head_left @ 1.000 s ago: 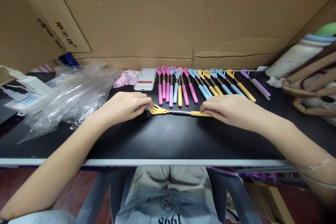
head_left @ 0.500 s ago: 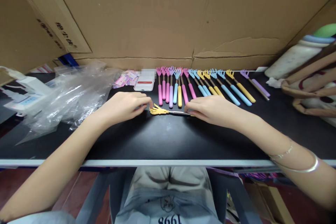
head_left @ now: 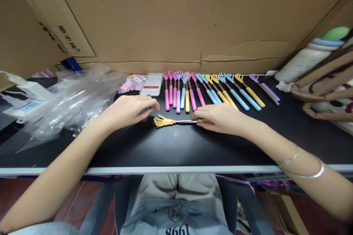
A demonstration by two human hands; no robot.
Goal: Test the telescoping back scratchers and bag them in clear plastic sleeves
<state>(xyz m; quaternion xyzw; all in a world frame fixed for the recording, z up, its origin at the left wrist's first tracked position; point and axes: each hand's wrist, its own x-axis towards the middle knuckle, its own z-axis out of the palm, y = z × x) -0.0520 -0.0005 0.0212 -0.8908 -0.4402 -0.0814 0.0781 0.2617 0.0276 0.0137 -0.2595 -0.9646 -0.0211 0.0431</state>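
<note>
A yellow back scratcher with a claw head and a thin metal rod lies crosswise on the black table. My right hand is closed over its yellow handle at the right end. My left hand rests on the table just left of the claw head. Its fingers are loosely stretched, hold nothing and do not touch the claw. Behind both hands lies a row of several back scratchers in pink, purple, blue and yellow, with their claw heads pointing away from me.
A crumpled clear plastic bag and a white power strip lie at the left. A phone and pink cards sit behind my left hand. A bottle and a bag stand at the right. Cardboard walls close off the back.
My right hand slid the yellow handle to the left, so the rod is shorter. My left hand let go of the claw head and drew back slightly.
</note>
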